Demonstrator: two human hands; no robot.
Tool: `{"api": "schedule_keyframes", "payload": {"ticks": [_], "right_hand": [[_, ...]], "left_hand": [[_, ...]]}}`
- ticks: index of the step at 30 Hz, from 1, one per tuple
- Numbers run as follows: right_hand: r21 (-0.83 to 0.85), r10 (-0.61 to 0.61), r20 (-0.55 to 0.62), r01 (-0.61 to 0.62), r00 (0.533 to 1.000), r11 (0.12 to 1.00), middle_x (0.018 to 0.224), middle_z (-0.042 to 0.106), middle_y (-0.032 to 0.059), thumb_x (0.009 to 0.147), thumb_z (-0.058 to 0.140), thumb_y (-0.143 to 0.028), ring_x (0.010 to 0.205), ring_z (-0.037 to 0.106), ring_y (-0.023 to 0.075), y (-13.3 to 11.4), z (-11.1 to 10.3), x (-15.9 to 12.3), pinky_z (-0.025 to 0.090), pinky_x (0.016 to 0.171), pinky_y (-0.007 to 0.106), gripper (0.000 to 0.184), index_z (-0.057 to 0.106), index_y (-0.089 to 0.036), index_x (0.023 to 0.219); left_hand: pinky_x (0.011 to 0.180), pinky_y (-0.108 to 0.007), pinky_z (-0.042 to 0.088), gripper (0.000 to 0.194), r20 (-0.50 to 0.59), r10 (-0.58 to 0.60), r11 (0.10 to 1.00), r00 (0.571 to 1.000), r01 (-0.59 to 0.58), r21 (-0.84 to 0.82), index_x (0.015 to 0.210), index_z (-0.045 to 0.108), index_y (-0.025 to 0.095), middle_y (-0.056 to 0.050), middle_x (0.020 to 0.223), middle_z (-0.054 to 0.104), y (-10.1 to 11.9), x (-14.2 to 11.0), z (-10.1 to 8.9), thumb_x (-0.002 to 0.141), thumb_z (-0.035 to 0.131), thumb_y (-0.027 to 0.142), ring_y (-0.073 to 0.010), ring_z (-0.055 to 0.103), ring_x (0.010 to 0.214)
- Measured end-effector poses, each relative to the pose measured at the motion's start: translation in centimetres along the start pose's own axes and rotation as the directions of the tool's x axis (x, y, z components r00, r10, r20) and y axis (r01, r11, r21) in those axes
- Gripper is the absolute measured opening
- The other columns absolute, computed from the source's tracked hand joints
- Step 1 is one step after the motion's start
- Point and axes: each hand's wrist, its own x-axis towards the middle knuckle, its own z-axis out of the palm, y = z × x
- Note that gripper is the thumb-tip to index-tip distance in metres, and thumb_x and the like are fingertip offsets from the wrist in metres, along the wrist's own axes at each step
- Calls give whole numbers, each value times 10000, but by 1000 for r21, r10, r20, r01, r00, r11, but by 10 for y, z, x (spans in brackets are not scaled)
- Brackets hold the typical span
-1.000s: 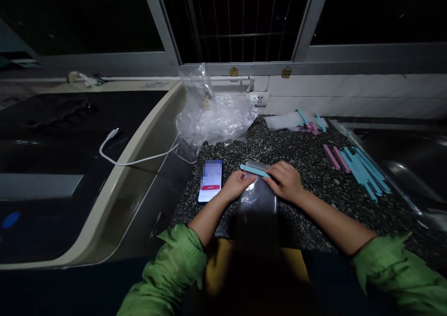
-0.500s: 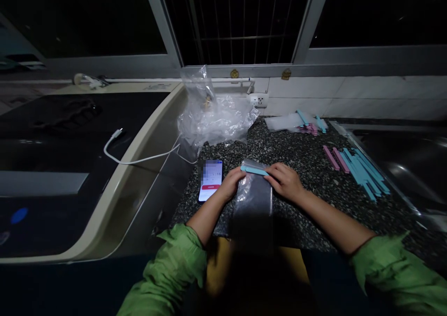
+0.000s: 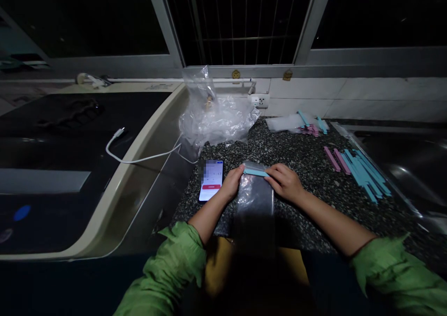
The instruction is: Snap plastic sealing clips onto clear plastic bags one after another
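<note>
A light-blue bag clip [image 3: 256, 172] lies across the upper end of a clear plastic bag [image 3: 256, 197], which hangs down toward the counter's front edge. My left hand [image 3: 232, 182] is closed at the clip's left end, pinching it together with the bag's edge. On the other side, my right hand [image 3: 284, 181] grips the clip's right end between thumb and fingers. A strip of bag film shows above the clip. Whether the clip is fully snapped along the bag cannot be seen.
A lit phone [image 3: 211, 181] lies left of my hands. More blue bag clips [image 3: 363, 171] and two pink clips [image 3: 337, 160] lie at right, beside a sink [image 3: 412, 167]. Behind are crumpled plastic bags [image 3: 223, 120] and flat bags with clips [image 3: 282, 123]. A washing machine [image 3: 104, 204] stands left.
My left hand has shifted left, from over the bag to the clip's left end. The clip now lies more level across the bag. My right hand has hardly moved.
</note>
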Motion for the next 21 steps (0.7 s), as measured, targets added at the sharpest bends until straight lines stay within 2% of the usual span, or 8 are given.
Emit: {"api": "schedule_keyframes", "payload": {"ticks": [6, 16, 21], "right_hand": [[37, 13, -35, -12, 999, 999, 783, 597, 63, 825, 511, -214, 738, 552, 159, 0, 1, 1, 480, 658, 285, 141, 617, -180, 912], [115, 64, -56, -57, 996, 992, 768, 601, 54, 822, 519, -215, 728, 563, 158, -1, 0, 1, 486, 643, 299, 127, 626, -198, 888], [110, 73, -43, -68, 996, 992, 768, 603, 53, 825, 515, -228, 725, 564, 158, -1, 0, 1, 487, 644, 301, 132, 630, -203, 884]], "left_hand": [[528, -230, 347, 415, -64, 4, 999, 998, -1, 47, 535, 604, 128, 3, 491, 569, 6, -5, 7, 668, 584, 521, -113, 457, 510], [569, -256, 396, 413, -33, -52, 997, 998, 50, -67, 648, 646, 127, -17, 525, 603, -2, -4, 8, 685, 574, 532, -145, 517, 533], [566, -256, 396, 396, -39, -69, 995, 997, 66, -69, 623, 631, 131, -16, 521, 600, -2, -3, 9, 692, 574, 517, -144, 518, 528]]}}
